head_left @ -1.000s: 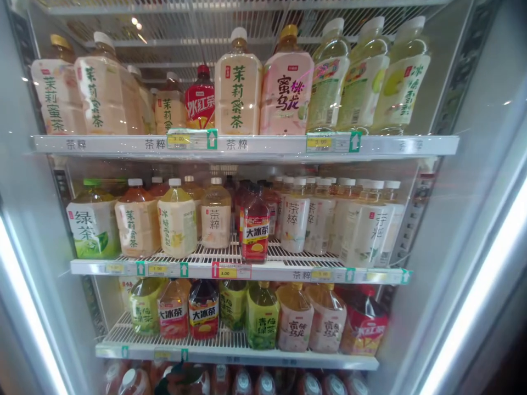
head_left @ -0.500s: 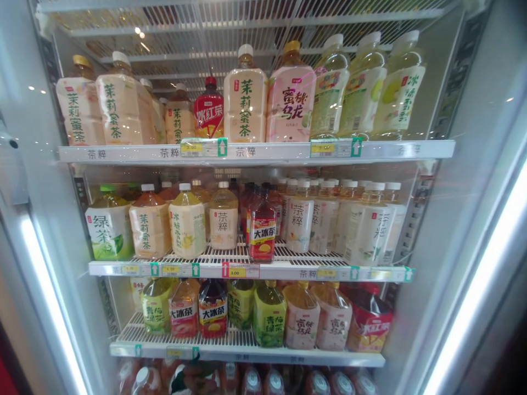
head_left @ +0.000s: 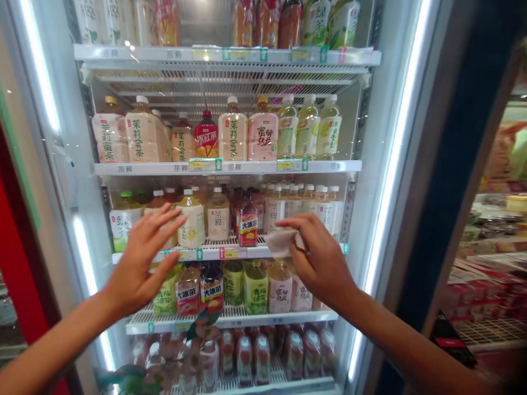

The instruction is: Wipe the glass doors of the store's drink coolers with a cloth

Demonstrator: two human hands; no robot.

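My left hand (head_left: 144,262) is raised with its fingers spread, in front of the bottles on the middle shelf. It holds nothing. On the right, my right hand (head_left: 315,249) pinches a crumpled whitish piece of tissue or thin cloth (head_left: 280,241); which of the two I cannot tell. Between the hands, a dark red tea bottle (head_left: 248,222) and a pale tea bottle (head_left: 218,215) stand upright on the shelf. Neither hand grips a bottle. Faint reflections across the front suggest glass between my hands and the shelves.
The lit cooler holds several shelves of drink bottles, with price tags along the shelf edges (head_left: 230,169). Light strips (head_left: 397,137) run down both sides. A dark frame (head_left: 465,137) stands at the right, beyond it shelves of packaged goods (head_left: 494,263).
Both hands have come into view, the right one with the whitish piece. My view has moved back and the bottles look smaller; the top shelf and goods at right now show.
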